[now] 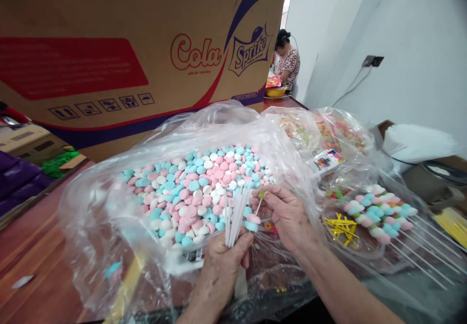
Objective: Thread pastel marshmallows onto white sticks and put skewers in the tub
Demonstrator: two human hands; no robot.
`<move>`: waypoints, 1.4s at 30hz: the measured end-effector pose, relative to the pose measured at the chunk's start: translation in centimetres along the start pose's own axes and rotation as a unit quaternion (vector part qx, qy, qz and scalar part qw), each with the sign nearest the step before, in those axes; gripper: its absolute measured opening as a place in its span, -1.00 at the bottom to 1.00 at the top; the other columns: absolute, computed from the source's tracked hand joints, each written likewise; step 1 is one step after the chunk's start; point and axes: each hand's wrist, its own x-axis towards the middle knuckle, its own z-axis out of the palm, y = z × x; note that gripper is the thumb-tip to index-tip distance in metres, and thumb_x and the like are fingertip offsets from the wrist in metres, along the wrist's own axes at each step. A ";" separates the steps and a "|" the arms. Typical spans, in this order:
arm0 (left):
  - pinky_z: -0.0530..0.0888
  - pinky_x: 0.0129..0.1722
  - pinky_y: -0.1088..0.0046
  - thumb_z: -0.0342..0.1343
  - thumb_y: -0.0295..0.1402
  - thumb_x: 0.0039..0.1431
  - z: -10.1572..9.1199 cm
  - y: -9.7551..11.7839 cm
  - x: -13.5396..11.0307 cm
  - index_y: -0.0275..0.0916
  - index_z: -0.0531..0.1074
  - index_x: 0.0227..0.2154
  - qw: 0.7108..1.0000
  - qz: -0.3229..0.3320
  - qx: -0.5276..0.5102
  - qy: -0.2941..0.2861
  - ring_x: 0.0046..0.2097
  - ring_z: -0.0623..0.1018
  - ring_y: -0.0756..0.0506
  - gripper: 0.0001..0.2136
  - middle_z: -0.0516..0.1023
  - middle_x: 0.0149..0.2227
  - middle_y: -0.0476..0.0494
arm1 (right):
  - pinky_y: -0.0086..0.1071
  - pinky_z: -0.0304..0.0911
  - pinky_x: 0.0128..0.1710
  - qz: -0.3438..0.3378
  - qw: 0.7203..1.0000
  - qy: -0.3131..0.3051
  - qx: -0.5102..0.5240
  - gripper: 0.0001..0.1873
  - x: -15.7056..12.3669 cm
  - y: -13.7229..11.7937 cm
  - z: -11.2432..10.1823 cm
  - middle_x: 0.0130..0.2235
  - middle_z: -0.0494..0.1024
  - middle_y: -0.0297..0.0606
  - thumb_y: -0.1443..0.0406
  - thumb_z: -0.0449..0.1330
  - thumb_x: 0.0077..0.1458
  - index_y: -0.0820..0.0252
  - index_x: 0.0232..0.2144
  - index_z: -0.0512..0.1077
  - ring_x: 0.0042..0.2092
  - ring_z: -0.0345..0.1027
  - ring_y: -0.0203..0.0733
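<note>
My left hand (224, 265) is closed around a bundle of thin white sticks (237, 217) that fan upward. From the same grip a separate stick leans right, carrying a pink and a blue candy (252, 222). My right hand (288, 212) pinches a small green gummy ring (261, 194) at the top of that stick. Just beyond both hands, a large clear plastic bag (109, 168) lies open, full of pink, blue and white candies (195, 185). Right of my right hand, several finished-looking candy skewers (381, 212) lie side by side, their sticks pointing toward me.
A big cardboard box (120, 17) stands behind the candies. Yellow twist ties (342, 227) lie in a clear dish at right. Bags of gummy rings (328, 129) sit farther back, near white plastic bags (416, 141). Another person (288, 63) sits at the far end, beside a yellow basin (275, 92).
</note>
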 end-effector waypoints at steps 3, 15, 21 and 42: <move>0.23 -0.38 0.45 0.10 -0.26 0.22 0.0 0.4 0.0 -0.17 0.31 -0.69 1.000 0.008 0.002 0.003 -0.51 0.34 -0.04 -0.64 0.32 -0.68 0.06 | -0.32 0.42 -0.20 -0.106 0.980 -0.002 -0.169 -0.85 -0.4 1.0 -0.9 -0.27 0.64 -0.30 0.23 0.26 0.11 0.10 -0.26 0.57 -0.26 0.50 -0.21; 0.22 -0.39 0.44 0.13 -0.20 0.19 -0.2 0.1 0.3 -0.18 0.33 -0.72 1.000 0.004 -0.006 0.024 -0.50 0.32 -0.05 -0.61 0.32 -0.66 0.03 | -0.34 0.40 -0.19 -0.148 0.923 -0.081 -0.346 -0.62 -1.3 -1.6 -1.5 -0.14 0.60 -0.22 0.20 0.08 0.25 0.12 0.08 0.37 -0.19 0.49 -0.19; 0.26 -0.41 0.48 0.07 -0.17 0.24 0.0 0.5 -0.5 -0.20 0.32 -0.71 1.000 0.011 0.019 0.009 -0.49 0.33 -0.02 -0.58 0.33 -0.63 0.02 | -0.49 0.09 -0.52 0.022 0.970 -0.119 -0.210 -0.73 0.1 -1.3 -0.8 -0.55 0.38 -0.43 0.15 0.26 0.08 0.21 -0.51 0.42 -0.52 0.18 -0.37; -0.07 -0.67 0.60 0.37 0.07 -0.20 1.0 -2.1 -2.3 -0.30 0.50 -0.50 0.968 -0.108 -0.161 0.157 -0.65 0.06 0.12 -0.53 0.19 -0.73 0.16 | -0.48 0.15 -0.49 0.103 0.966 -0.164 -0.171 -0.83 -2.1 1.1 0.5 -0.56 0.43 -0.43 0.25 0.30 -0.07 0.24 -0.52 0.41 -0.54 0.23 -0.39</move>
